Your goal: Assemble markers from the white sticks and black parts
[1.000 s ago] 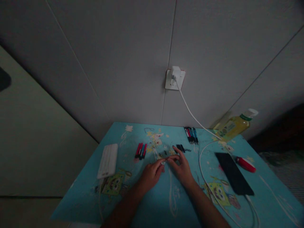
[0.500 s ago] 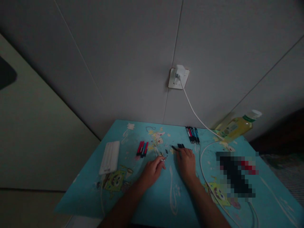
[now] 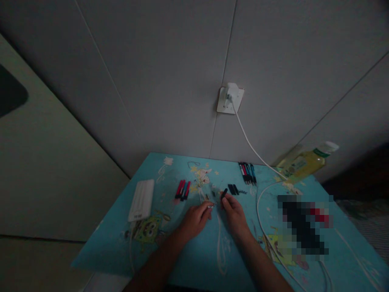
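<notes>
My left hand [image 3: 194, 221] is closed in a pinch on a thin whitish piece, perhaps a pen refill, its tip pointing right; most of it is hidden by the fingers. Close by on the right, my right hand [image 3: 233, 213] grips a short black pen barrel [image 3: 224, 193] tilted upward. Beyond the right hand lie several black pen barrels [image 3: 233, 189] and small dark springs [image 3: 242, 192]. Thin pale refills [image 3: 201, 194] rest past my left hand. Left of them are several red and blue pen barrels [image 3: 182, 190] in a row.
Several whole pens [image 3: 247, 173] lie near the wall. A white power bank [image 3: 141, 200] with a cable is at left. At right stand a bottle of yellow liquid [image 3: 306, 164] and a blurred dark object [image 3: 300, 225]. A white cable [image 3: 247, 140] runs from the wall socket [image 3: 230, 99].
My right hand has picked up a black barrel from beside the others and drawn it back, left and toward my left hand. The left hand has hardly moved; the view shifted slightly.
</notes>
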A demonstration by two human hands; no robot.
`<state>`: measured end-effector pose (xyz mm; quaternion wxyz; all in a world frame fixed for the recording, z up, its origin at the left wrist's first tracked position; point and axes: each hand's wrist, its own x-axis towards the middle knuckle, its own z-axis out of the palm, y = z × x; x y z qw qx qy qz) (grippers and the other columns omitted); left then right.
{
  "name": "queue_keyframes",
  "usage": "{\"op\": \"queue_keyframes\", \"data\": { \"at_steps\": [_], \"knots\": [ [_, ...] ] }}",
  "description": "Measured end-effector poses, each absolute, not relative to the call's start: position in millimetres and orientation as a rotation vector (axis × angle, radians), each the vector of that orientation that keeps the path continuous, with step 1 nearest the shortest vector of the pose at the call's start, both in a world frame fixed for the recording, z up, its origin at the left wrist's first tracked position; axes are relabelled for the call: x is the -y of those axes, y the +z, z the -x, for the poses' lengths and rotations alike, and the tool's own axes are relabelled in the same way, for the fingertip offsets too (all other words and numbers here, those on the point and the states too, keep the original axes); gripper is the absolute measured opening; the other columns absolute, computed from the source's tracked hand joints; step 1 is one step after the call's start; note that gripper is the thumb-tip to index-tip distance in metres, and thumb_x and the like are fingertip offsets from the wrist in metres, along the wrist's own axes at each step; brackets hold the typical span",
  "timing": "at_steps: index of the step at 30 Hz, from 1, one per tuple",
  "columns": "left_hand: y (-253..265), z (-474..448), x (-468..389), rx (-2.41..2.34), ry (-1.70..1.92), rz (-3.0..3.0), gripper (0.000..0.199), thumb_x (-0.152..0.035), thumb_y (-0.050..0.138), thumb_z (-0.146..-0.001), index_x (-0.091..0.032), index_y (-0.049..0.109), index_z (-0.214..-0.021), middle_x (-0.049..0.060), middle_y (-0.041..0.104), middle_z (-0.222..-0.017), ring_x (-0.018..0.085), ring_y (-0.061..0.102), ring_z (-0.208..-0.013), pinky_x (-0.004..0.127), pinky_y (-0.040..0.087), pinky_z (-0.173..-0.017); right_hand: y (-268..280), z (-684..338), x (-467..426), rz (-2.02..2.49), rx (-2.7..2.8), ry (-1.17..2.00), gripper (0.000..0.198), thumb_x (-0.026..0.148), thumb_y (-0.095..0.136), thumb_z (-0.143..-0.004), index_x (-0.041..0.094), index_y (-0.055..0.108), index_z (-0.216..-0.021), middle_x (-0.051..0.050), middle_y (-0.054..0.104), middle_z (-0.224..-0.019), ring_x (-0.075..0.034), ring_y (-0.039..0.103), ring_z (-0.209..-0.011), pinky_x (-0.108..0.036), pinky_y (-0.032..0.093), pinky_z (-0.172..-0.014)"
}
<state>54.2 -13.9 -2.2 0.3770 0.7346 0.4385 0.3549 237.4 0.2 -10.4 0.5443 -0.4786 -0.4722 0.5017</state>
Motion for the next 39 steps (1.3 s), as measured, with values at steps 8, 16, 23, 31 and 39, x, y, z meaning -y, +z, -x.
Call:
{"op": "queue_keyframes", "data": {
  "at_steps": [8, 16, 23, 31, 39],
  "knots": [
    [-5.2, -53.9, 12.3, -1.122, 0.915, -1.865, 0.028, -0.032, 0.04, -0.102, -0.022, 0.06, -0.118, 0.0, 0.067, -0.075, 0.015, 0.063, -0.068, 0.024, 0.046, -0.069, 3.2, -234.5, 2.9, 1.118, 1.154, 1.237, 0.023, 0.043, 0.067, -0.087, 0.021, 0.066, -0.088, -0.001, 0.066, -0.08, -0.018, 0.059, -0.074, -0.031, 0.047, -0.07],
    [-3.6, -54.3, 12.8, -1.129, 0.913, -1.84, 0.027, -0.031, 0.041, -0.102, -0.023, 0.06, -0.119, -0.001, 0.067, -0.074, 0.015, 0.062, -0.066, 0.024, 0.045, -0.067, 4.2, -234.4, 2.0, 1.138, 1.126, 1.23, 0.024, 0.043, 0.069, -0.085, 0.02, 0.063, -0.081, 0.001, 0.061, -0.072, -0.016, 0.055, -0.066, -0.027, 0.043, -0.063],
    [-5.6, -53.6, 11.8, -1.151, 0.941, -1.826, 0.024, -0.032, 0.043, -0.101, -0.021, 0.063, -0.103, -0.001, 0.067, -0.073, 0.014, 0.062, -0.065, 0.024, 0.045, -0.066, 1.9, -230.1, 2.2, 1.102, 1.239, 1.319, 0.028, 0.045, 0.072, -0.082, 0.019, 0.063, -0.075, 0.0, 0.061, -0.071, -0.016, 0.056, -0.068, -0.029, 0.045, -0.066],
    [-7.6, -53.2, 13.8, -1.289, 1.001, -1.799, 0.02, -0.032, 0.049, -0.098, -0.02, 0.062, -0.107, 0.002, 0.07, -0.084, 0.017, 0.065, -0.074, 0.025, 0.047, -0.07, 3.4, -229.0, 6.2, 1.139, 1.38, 1.346, 0.029, 0.046, 0.072, -0.082, 0.017, 0.069, -0.084, -0.003, 0.069, -0.08, -0.019, 0.061, -0.076, -0.03, 0.048, -0.072],
    [-4.7, -54.4, 12.7, -1.205, 1.047, -1.827, 0.024, -0.029, 0.047, -0.099, -0.023, 0.063, -0.115, 0.004, 0.072, -0.103, 0.018, 0.068, -0.091, 0.028, 0.051, -0.083, 4.1, -232.3, 8.2, 1.157, 1.501, 1.248, 0.025, 0.043, 0.066, -0.088, 0.019, 0.072, -0.088, -0.002, 0.07, -0.084, -0.019, 0.062, -0.08, -0.029, 0.048, -0.074]
  ]
}}
